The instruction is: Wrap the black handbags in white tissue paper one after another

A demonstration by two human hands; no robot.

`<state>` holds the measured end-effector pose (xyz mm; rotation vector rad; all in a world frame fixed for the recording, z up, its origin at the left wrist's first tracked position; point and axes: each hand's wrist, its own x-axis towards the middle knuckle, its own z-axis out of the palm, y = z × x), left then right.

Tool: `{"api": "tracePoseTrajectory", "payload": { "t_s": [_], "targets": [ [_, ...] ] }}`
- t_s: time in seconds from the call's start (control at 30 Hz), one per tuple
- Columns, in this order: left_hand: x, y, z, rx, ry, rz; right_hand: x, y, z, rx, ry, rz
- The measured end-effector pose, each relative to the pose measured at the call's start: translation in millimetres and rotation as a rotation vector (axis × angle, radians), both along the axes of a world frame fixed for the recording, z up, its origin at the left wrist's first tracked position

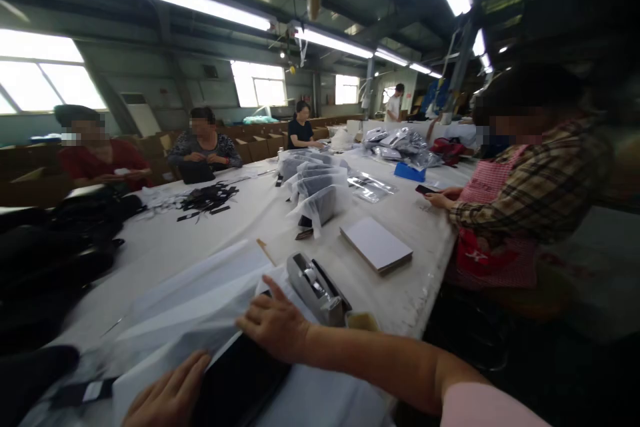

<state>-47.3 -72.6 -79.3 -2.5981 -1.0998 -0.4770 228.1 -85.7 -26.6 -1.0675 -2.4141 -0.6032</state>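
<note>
Black piece (243, 380) on pale sheeting (185, 334), pointing to one o'clock

Taking the piece as the clock's centre and twelve as straight ahead, it lies at the near side of the white table (250, 217). It looks flat and dark, with a fairly straight upper-left edge; the hands cover parts of its outline. Its long axis runs from seven to one o'clock, the far end toward one, the near end cut off at the bottom of the view.

The left hand (167, 392) lies at eight o'clock, fingers close together along the edge. The right hand (277, 322) reaches over the far end at one, fingers slightly bent, one digit spread. Whether either grips the piece or only presses, I cannot tell. Just beyond, between one and two, stands a tape dispenser (316, 287)
</note>
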Motion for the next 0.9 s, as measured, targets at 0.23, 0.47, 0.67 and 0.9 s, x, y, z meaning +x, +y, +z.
{"api": "tracePoseTrajectory", "payload": {
  "t_s": [0.23, 0.47, 0.67, 0.9],
  "targets": [
    [21.0, -30.8, 39.4, 0.054, -0.101, 0.101, 7.8, -5.2, 4.4, -0.029, 0.009, -0.047],
    [6.0, -55.0, 29.8, 0.067, -0.139, 0.090, 28.6, -2.8, -5.1, -0.189, 0.005, -0.038],
    [0.1, -64.7, 29.1, 0.042, -0.124, 0.084, 36.8, -15.5, -16.0, -0.218, 0.011, 0.111],
    [1.3, -65.5, 19.4, 0.004, -0.159, 0.079, 14.9, -4.4, -23.8, -0.272, 0.036, 0.155]
  ]
}}
